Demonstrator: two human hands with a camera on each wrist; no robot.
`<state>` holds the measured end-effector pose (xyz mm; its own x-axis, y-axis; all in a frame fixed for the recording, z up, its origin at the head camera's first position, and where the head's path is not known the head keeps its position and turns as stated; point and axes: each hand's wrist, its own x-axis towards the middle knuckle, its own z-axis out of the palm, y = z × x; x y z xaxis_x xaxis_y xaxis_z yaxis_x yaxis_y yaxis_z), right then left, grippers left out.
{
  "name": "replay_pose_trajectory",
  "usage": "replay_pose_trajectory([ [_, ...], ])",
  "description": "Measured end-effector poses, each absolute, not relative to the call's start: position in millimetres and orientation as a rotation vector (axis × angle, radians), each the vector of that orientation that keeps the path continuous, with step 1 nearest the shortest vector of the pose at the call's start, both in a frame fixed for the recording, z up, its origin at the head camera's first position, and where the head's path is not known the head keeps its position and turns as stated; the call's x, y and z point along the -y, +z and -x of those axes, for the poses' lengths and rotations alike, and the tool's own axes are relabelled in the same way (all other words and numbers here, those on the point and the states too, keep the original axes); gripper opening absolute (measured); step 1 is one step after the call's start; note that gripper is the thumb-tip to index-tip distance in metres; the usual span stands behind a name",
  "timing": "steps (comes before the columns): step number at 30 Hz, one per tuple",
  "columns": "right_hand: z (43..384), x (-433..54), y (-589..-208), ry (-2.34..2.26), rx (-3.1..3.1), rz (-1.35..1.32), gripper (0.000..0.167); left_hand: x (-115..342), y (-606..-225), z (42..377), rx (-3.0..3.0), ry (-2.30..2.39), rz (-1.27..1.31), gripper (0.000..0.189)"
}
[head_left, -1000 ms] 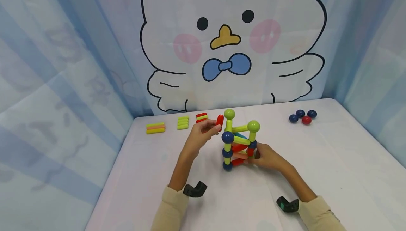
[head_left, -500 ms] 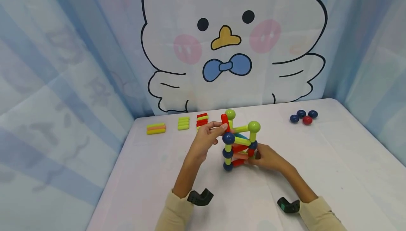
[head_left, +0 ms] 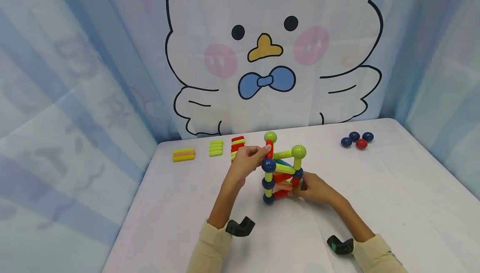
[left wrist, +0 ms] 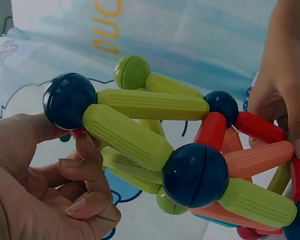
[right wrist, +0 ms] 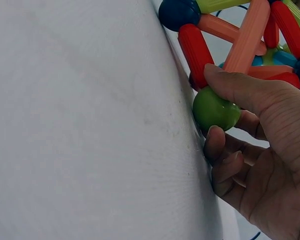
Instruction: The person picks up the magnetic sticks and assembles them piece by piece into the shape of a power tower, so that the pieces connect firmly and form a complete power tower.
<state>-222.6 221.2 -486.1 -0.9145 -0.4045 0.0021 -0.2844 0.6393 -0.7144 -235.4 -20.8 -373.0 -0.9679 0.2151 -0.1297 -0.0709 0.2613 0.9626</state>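
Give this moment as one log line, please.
left hand: pinches upright red plastic rod | right hand: holds green plastic ball | at: multicoloured plastic ball-and-rod tower

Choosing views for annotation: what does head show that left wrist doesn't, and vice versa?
Only head: the loose sticks at the table's back left, the backdrop bird's yellow beak, and the black wrist devices.

Only left wrist: yellow lettering on the backdrop.

Both: the left hand, the right hand, and the ball-and-stick structure between them.
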Motion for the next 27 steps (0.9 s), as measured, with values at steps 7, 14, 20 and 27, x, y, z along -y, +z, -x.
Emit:
replay_pose_trajectory([
  [7,222.6,-222.0,-488.1,-1.133,-2.715,0.549,0.051,17.8,-378.3,239.3,-2.247,1.813,-0.068,0.042],
  [14,220.9,-221.6,-492.0,-1.132,-2.716,0.617,0.049,19.2,-379.2,237.2,-2.247,1.817,-0.064,0.043],
  [20,219.8,-219.5,-493.7,-1.129,-2.726,0.625,0.045,23.8,-386.6,242.0,-2.315,1.842,-0.126,0.047],
  [27,221.7,-218.1,-491.3,-1.134,-2.722,0.632,0.047,46.8,-413.6,266.0,-2.807,1.587,-0.082,0.022],
])
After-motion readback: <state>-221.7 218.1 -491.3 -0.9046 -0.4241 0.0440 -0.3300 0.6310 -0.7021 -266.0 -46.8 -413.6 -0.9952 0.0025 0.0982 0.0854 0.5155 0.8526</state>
